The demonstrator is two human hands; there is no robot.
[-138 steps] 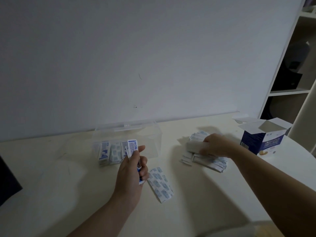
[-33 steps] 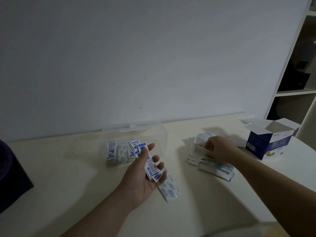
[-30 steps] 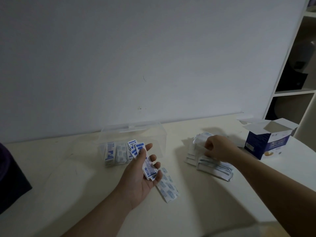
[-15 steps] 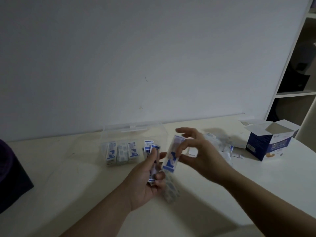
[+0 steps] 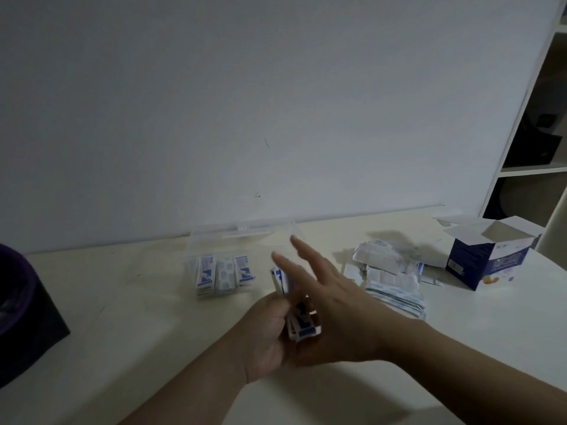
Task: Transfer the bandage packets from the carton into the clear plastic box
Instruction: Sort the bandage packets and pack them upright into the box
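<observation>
My left hand (image 5: 264,335) grips a small stack of blue-and-white bandage packets (image 5: 302,326) in front of the clear plastic box (image 5: 242,233). My right hand (image 5: 334,302) lies over that stack with straight fingers pointing at the box; its thumb is hidden. Several packets (image 5: 222,273) stand upright in the left part of the box. A loose pile of packets (image 5: 388,276) lies on the table to the right. Further right stands the blue carton (image 5: 486,259), its flaps open.
The cream table (image 5: 122,302) runs back to a white wall. A dark object (image 5: 21,317) sits at the table's left edge. A white shelf unit (image 5: 540,124) stands at the right, behind the carton.
My right hand left the pile, brought one packet over to my left hand, and now lies flat over the stack held there. The packet it pinched is no longer between its fingers.
</observation>
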